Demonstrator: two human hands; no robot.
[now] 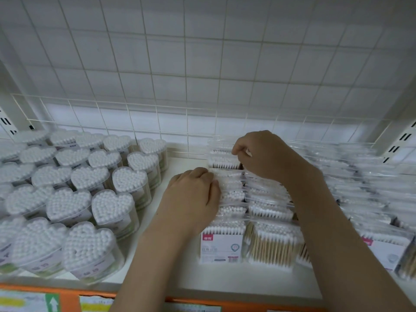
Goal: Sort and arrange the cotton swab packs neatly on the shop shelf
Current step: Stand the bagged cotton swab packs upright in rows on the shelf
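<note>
Flat clear bags of cotton swabs (267,210) stand in rows on the white shelf (225,280), from the middle to the right. The front pack (221,245) shows a white label with a red tag. My left hand (193,199) presses its curled fingers against the left side of the middle row, about halfway back. My right hand (267,154) reaches further back and pinches the top edge of a rear swab bag (221,159). Heart-shaped clear tubs of swabs (90,199) fill the shelf's left side.
A white wire grid (186,122) backs the shelf, and another grid panel hangs overhead. More swab bags (371,199) crowd the far right. A bare strip of shelf (177,161) separates tubs from bags. An orange price rail (67,298) runs along the front edge.
</note>
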